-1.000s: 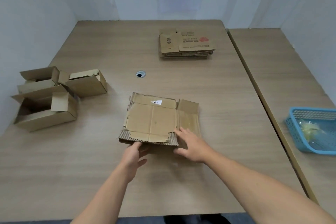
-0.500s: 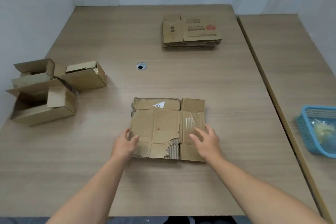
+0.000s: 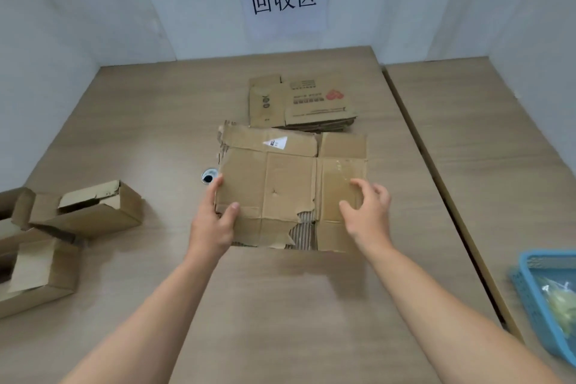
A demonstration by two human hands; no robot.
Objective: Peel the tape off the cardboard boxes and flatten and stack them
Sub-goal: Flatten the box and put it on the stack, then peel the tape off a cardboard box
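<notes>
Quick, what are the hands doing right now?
Left hand: holding the cardboard by its left edge.
Right hand: fingers curled over the cardboard's right side; whether it grips cannot be told.

Flattened box point(image 3: 280, 184): matt brown corrugated cardboard, creased; outer paper torn away at near edge, ribbed fluting point(image 3: 304, 229) exposed. Glossy clear tape point(image 3: 339, 171) noted on right panel; white paper label point(image 3: 276, 143) on far flap. Stack point(image 3: 302, 103): printed matt cardboard. Open boxes point(image 3: 93, 212): plain matt cardboard. Table point(image 3: 280, 305): smooth wood-grain surface, faint sheen. Basket point(image 3: 530, 290): blue perforated plastic. Wall sign point(image 3: 283, 0): white paper.
</notes>
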